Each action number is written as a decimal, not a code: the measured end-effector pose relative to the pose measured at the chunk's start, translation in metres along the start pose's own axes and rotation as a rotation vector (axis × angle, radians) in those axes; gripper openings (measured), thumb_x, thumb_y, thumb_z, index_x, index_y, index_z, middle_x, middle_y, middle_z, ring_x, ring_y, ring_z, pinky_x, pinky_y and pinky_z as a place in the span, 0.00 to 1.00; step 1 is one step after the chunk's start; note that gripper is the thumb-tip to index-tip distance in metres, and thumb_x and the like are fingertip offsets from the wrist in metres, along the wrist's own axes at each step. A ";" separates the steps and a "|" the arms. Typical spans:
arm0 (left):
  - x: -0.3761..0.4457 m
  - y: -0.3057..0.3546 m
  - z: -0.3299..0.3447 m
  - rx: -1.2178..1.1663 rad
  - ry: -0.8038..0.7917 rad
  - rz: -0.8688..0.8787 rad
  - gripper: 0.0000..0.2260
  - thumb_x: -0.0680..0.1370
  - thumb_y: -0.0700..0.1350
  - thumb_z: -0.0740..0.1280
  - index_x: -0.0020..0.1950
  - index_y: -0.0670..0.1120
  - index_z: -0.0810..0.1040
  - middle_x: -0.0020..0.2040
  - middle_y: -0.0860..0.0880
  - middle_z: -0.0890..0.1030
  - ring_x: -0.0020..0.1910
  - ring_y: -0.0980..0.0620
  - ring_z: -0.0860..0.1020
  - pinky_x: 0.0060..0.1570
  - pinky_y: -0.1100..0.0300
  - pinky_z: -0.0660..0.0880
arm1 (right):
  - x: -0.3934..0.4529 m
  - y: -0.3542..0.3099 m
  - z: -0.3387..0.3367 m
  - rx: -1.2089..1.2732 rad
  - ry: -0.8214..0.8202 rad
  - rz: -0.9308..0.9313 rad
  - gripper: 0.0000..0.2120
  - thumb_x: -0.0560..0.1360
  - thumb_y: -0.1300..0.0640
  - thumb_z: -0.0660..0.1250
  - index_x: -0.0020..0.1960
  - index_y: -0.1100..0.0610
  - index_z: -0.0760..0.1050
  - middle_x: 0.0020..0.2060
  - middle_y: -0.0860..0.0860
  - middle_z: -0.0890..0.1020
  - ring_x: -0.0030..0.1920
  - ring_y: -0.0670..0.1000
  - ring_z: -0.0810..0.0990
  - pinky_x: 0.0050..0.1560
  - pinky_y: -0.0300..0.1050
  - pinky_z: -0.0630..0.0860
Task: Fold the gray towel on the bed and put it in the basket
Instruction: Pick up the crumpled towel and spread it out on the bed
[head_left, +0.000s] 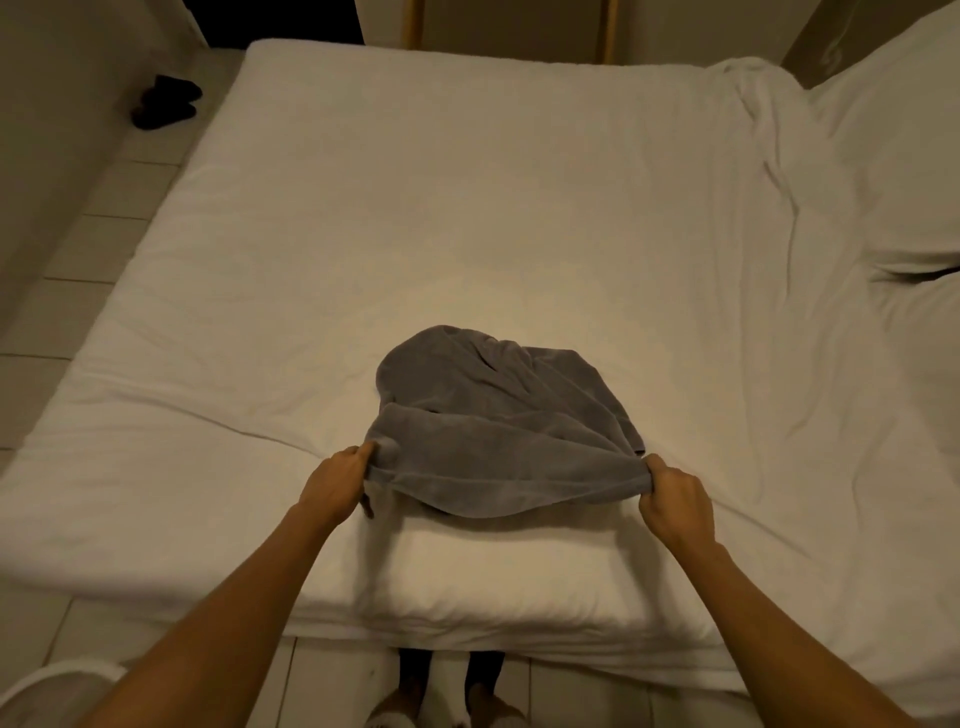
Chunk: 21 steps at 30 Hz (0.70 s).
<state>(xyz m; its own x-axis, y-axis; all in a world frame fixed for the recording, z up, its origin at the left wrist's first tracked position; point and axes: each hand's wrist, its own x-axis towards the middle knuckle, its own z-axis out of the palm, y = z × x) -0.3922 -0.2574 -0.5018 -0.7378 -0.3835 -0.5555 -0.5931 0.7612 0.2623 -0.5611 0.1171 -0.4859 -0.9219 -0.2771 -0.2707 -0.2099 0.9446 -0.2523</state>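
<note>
The gray towel (493, 415) lies rumpled on the white bed (467, 208), near the bed's front edge. My left hand (335, 483) pinches the towel's near left corner. My right hand (675, 504) pinches the near right corner. The near edge is lifted off the sheet and sags between the two hands, while the far part rests bunched on the bed. A white curved rim (57, 675) shows at the bottom left on the floor, partly behind my left arm; it may be the basket.
A dark pair of shoes (163, 101) sits on the tiled floor left of the bed. White pillows or bedding (883, 182) are piled at the right. My feet (447, 701) stand at the bed's front edge.
</note>
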 end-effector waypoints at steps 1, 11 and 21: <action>0.002 0.000 -0.001 -0.007 0.004 -0.005 0.20 0.80 0.43 0.63 0.72 0.46 0.65 0.68 0.42 0.73 0.63 0.43 0.75 0.65 0.52 0.71 | 0.003 -0.003 0.000 0.002 0.001 0.000 0.11 0.74 0.64 0.62 0.55 0.62 0.76 0.42 0.62 0.83 0.41 0.63 0.81 0.40 0.51 0.78; 0.026 -0.005 -0.025 0.007 0.019 -0.037 0.16 0.79 0.41 0.62 0.66 0.45 0.73 0.61 0.42 0.79 0.58 0.42 0.78 0.60 0.52 0.74 | 0.050 -0.059 -0.035 0.087 0.103 -0.047 0.09 0.75 0.62 0.62 0.53 0.61 0.78 0.42 0.61 0.83 0.40 0.60 0.79 0.42 0.48 0.75; 0.041 0.016 0.015 0.153 -0.063 -0.002 0.16 0.80 0.45 0.62 0.67 0.45 0.72 0.63 0.42 0.77 0.60 0.43 0.76 0.63 0.54 0.73 | 0.066 -0.076 -0.020 0.052 0.079 -0.088 0.10 0.74 0.61 0.63 0.48 0.56 0.82 0.39 0.57 0.84 0.39 0.57 0.80 0.41 0.47 0.76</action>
<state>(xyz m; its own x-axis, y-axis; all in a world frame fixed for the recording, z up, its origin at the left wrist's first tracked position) -0.4272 -0.2537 -0.5324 -0.7121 -0.3554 -0.6055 -0.5351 0.8331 0.1404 -0.6124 0.0305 -0.4665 -0.9239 -0.3417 -0.1721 -0.2755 0.9063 -0.3205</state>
